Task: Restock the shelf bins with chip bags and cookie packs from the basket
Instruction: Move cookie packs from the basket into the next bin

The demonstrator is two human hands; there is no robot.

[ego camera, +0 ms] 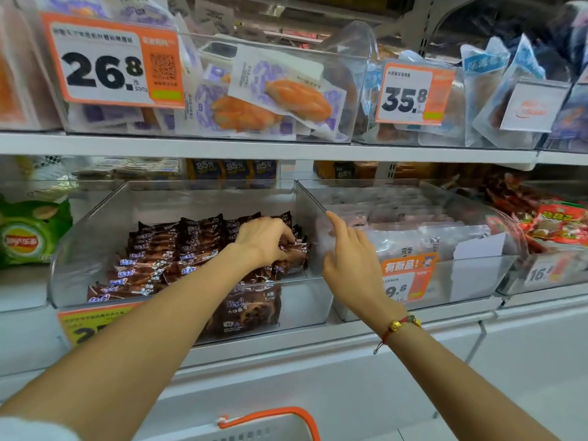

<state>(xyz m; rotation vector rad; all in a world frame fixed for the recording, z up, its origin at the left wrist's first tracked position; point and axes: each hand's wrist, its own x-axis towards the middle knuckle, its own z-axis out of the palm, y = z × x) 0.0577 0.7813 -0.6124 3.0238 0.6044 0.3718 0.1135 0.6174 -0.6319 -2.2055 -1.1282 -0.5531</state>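
Below us at six o'clock sits the basket [270, 421]; our left hand [264, 240] pinches a brown cookie pack [294, 254], tucking it into the clear bin [178, 198], while our right hand [346, 259], index finger out, steadies the divider.

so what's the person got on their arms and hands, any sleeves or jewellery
Both forearms are bare, with no gloves and no rings visible on the left hand or the right hand. The right wrist wears a thin red cord bracelet with gold-coloured beads and a loose knotted end hanging down. A bit of white sleeve shows at the left arm's edge of the picture.
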